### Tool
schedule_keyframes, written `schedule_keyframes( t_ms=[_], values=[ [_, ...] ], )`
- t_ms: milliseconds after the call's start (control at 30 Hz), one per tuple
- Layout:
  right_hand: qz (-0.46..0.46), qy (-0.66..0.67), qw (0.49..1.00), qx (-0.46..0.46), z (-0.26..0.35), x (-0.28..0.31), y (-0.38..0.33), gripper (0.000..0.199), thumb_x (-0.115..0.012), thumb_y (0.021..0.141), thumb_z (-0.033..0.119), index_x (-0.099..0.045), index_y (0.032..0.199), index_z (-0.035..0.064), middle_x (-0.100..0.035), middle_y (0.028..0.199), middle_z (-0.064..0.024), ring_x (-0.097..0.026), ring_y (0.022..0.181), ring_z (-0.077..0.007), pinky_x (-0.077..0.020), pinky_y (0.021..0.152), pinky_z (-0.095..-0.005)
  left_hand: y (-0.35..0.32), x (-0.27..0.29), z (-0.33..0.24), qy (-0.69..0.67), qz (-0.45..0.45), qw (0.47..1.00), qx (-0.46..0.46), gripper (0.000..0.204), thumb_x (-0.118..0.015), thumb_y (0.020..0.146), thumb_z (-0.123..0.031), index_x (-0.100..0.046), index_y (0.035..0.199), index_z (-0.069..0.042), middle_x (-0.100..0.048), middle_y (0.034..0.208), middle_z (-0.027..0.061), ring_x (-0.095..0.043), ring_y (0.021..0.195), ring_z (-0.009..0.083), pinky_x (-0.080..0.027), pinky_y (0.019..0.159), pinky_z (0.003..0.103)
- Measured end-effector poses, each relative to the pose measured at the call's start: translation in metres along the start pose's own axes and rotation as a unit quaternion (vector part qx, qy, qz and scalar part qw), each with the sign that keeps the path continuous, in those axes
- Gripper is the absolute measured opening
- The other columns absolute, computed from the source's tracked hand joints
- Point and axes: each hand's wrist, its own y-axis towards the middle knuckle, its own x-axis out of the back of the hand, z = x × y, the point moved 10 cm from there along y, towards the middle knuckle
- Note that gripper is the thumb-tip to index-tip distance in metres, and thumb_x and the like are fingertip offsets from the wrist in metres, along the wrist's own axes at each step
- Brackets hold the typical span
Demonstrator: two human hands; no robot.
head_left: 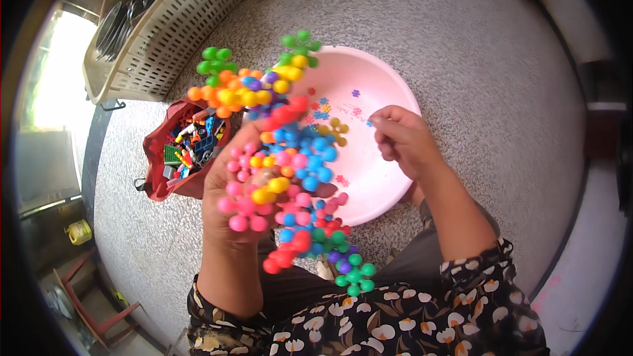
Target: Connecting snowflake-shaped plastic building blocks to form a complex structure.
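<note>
Here's the ball-ended flower cluster, a linked, many-coloured tangle raised over the near-left side of the pink tub, green tips at eleven and twelve, another green end at five. My left hand is wrapped around it from the lower left, gripping the middle among pink and blue pieces. Out between two and three o'clock, my right hand hovers above the tub, apart from the cluster: fingers curled, thumb and index nearly meeting. There's a fleck of blue at the tips, but whether I'm pinching it, I can't tell. I'd call this step handling the linked pieces, left hand steadying, right hand free of them; the next move calls for a firm left hold and precise right fingertips. At nine o'clock, a red bag of mixed toy parts; past ten, a slatted basket.
</note>
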Motion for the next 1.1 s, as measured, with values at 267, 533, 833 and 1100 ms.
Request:
schedule_keyframes(
  t_ms=[267, 533, 833, 1100],
  values=[
    [-0.081, -0.584, 0.804, -0.075, -0.208, 0.122, 0.086, 0.020, -0.060, 0.071, 0.016, -0.058, 0.086, 0.0037, -0.061, 0.079, -0.0142, -0.061, 0.070, -0.0277, -0.0488, 0.064, -0.0367, -0.007, 0.015, -0.034, -0.181, -0.024, 0.981, -0.065, 0.047, -0.054, 0.083, -0.017, -0.034, 0.124, -0.009, -0.047, 0.102, 0.0049, -0.046, 0.085, 0.0173, -0.035, 0.092, 0.051],
    [-0.062, -0.615, 0.784, -0.057, -0.275, 0.087, 0.078, 0.029, -0.055, 0.074, 0.011, -0.055, 0.104, 0.0110, -0.053, 0.103, -0.0159, -0.051, 0.099, -0.0318, -0.0430, 0.083, -0.0399, -0.039, 0.054, -0.060, -0.131, -0.034, 0.987, -0.090, 0.056, -0.057, 0.077, -0.017, -0.031, 0.126, -0.006, -0.044, 0.112, 0.0080, -0.047, 0.094, 0.0217, -0.028, 0.096, 0.056],
    [0.108, -0.699, 0.707, -0.017, -0.324, 0.043, 0.084, 0.024, -0.048, 0.076, 0.010, -0.056, 0.099, 0.0081, -0.058, 0.094, -0.0155, -0.056, 0.089, -0.0308, -0.0441, 0.079, -0.0404, -0.029, 0.040, -0.035, -0.111, -0.070, 0.991, -0.011, 0.068, -0.061, 0.069, -0.009, -0.030, 0.129, -0.003, -0.042, 0.120, 0.0124, -0.045, 0.104, 0.0280, -0.031, 0.097, 0.051],
    [0.175, -0.699, 0.690, -0.077, -0.317, 0.034, 0.069, 0.034, -0.056, 0.076, 0.019, -0.054, 0.106, 0.0037, -0.059, 0.100, -0.0158, -0.057, 0.096, -0.0281, -0.0465, 0.081, -0.0379, -0.031, 0.034, -0.017, -0.081, -0.093, 0.992, -0.013, 0.080, -0.065, 0.060, -0.002, -0.028, 0.131, 0.000, -0.040, 0.127, 0.0167, -0.043, 0.114, 0.0343, -0.033, 0.097, 0.047]
  ],
)
